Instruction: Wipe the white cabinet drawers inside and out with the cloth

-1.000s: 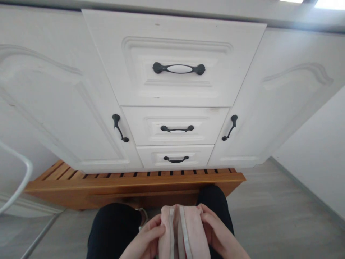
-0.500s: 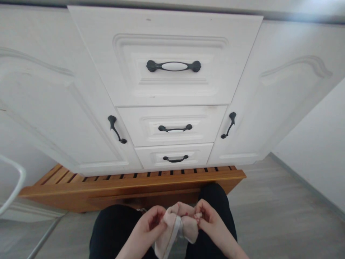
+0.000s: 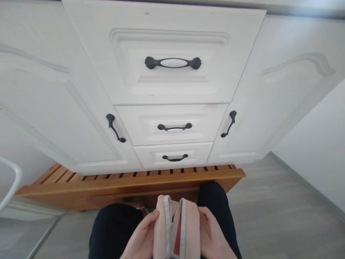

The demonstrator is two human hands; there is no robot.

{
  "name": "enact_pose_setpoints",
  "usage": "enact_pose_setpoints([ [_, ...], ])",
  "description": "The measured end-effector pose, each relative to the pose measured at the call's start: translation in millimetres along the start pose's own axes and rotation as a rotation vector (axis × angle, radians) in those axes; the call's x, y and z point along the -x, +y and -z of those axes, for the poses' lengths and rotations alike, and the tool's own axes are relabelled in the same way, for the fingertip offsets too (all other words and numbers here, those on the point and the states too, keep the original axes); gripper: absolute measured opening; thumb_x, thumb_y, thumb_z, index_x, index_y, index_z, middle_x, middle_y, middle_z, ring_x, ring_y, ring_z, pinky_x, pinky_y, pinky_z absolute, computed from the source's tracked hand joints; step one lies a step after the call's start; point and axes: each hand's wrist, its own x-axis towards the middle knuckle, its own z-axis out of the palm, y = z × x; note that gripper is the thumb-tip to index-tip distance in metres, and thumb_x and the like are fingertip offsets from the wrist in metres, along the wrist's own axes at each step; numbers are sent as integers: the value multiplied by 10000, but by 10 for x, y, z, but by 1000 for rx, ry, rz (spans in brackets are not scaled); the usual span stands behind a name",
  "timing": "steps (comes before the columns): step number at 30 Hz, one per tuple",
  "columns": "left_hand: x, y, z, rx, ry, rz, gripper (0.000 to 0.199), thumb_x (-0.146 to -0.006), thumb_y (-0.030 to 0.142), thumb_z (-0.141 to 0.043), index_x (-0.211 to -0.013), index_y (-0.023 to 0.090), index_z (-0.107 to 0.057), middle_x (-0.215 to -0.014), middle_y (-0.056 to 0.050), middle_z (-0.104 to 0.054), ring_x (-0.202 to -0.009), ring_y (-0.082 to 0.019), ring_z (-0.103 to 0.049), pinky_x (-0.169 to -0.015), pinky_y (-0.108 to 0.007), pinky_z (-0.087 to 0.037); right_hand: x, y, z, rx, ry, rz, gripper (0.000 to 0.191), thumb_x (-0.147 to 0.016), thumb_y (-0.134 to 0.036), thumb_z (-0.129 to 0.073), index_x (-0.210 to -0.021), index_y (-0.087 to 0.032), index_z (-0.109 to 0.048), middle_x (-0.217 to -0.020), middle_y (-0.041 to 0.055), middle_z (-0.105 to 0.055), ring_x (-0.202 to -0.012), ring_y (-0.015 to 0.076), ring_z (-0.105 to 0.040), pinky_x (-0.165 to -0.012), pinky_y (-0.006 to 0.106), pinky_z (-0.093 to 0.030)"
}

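A pink fabric item with pale edging and a red inside stands upright between my hands, low in the head view, above my lap. My left hand grips its left side, thumb on the outer face. On the right side my right hand holds it, with the fingers partly behind the fabric. Its two edged borders are parted at the middle, and its lower end runs out of the frame.
White drawers with dark handles are in front, with cabinet doors on both sides. A slatted wooden bench sits below them. My dark-clothed knees are at its edge. A white curved bar is at the far left.
The pink fabric item was crumpled between my fingertips and is now spread and upright, its red inside showing. Both hands have moved slightly lower and hold its sides.
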Motion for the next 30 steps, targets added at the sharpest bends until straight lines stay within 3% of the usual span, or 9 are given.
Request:
enact_pose_setpoints([
  [5,64,128,11,-119,24,63,327,-843,296,-701,-1129,142,-663,-933,-92,-742,-852,-251,-699,-916,-418,-506,-9,2,291,329,-13,158,481,-602,-307,-897,-738,-204,-447,-697,-60,-537,-622,87,-494,-600,216,-355],
  [7,81,158,-21,-265,67,-43,337,-819,277,-717,-1135,182,-650,-951,-54,-718,-862,-217,-667,-895,-387,-497,-56,9,366,481,12,226,565,-614,-389,-884,-712,-224,-352,-646,-91,-423,-570,64,-373,-551,211,-260],
  [10,72,140,-60,-577,132,-248,249,-796,319,-726,-998,201,-644,-878,6,-646,-840,-168,-593,-818,-307,-466,-147,30,399,763,180,393,472,-687,-387,-779,-730,-236,-334,-635,-100,-339,-580,77,-301,-555,222,-238],
  [13,36,57,-78,-953,229,-437,225,-846,419,-663,-890,209,-598,-820,31,-556,-810,-149,-511,-777,-283,-416,-222,92,355,1043,390,579,343,-706,-315,-684,-722,-242,-350,-617,-93,-321,-594,104,-335,-564,234,-291],
  [16,-13,-64,-69,-1241,285,-575,257,-844,452,-631,-811,210,-550,-777,37,-486,-768,-150,-462,-745,-288,-390,-263,192,253,1123,470,742,246,-771,-328,-632,-752,-244,-402,-658,-68,-409,-631,139,-458,-620,264,-412],
  [19,-56,-175,-33,-1266,217,-552,260,-829,452,-631,-809,219,-517,-780,38,-467,-750,-150,-447,-706,-284,-385,-280,262,140,1115,404,906,86,-864,-318,-563,-904,-242,-563,-892,11,-587,-857,189,-620,-789,312,-520],
  [22,-59,-200,6,-1241,155,-512,260,-847,452,-632,-834,227,-501,-799,39,-474,-759,-147,-459,-690,-269,-393,-255,222,67,1137,191,984,236,-919,-258,-497,-1092,-295,-654,-1282,73,-565,-1217,209,-583,-1032,363,-489],
  [26,10,-109,16,-1468,258,-676,193,-898,409,-576,-842,230,-530,-795,30,-505,-741,-149,-504,-693,-268,-418,-105,53,-11,1246,-72,829,327,-950,-224,-460,-1150,-349,-686,-1468,63,-448,-1390,222,-458,-1183,443,-355],
  [30,84,-78,-23,-1635,295,-789,165,-932,364,-513,-1033,249,-575,-816,25,-507,-729,-152,-524,-685,-275,-439,42,-6,-125,1266,-104,661,545,-767,-91,-569,-1260,-318,-614,-1464,82,-425,-1430,239,-403,-1226,480,-264],
])
